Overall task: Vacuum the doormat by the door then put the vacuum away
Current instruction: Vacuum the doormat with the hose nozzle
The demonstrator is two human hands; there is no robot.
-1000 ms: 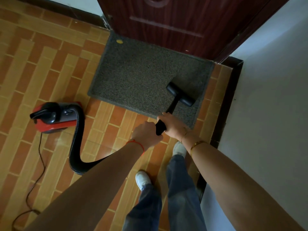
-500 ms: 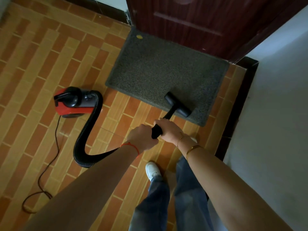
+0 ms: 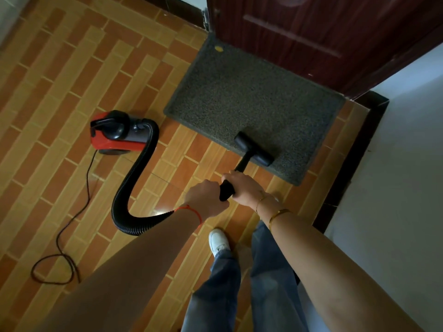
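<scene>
I'm gripping the black vacuum wand (image 3: 242, 164) with both hands: left hand (image 3: 206, 198) nearer, right hand (image 3: 244, 186) just beyond it. Black floor nozzle (image 3: 254, 148) is sitting on the grey rectangular doormat (image 3: 251, 101), near-right area. Red canister vacuum (image 3: 117, 134) is sitting on tiles, left of the mat.

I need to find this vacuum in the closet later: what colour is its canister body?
Red with a black top and handle, seen in the head view: the vacuum canister on the tiled floor.

Floor (image 3: 72, 97): glossy tiles in orange and tan brick pattern. Door (image 3: 323, 32): dark red-brown wood with raised panel moulding, at top. Wall (image 3: 402, 176): plain white, on the right, with dark skirting (image 3: 347, 164) along its base. Light: dim
</scene>
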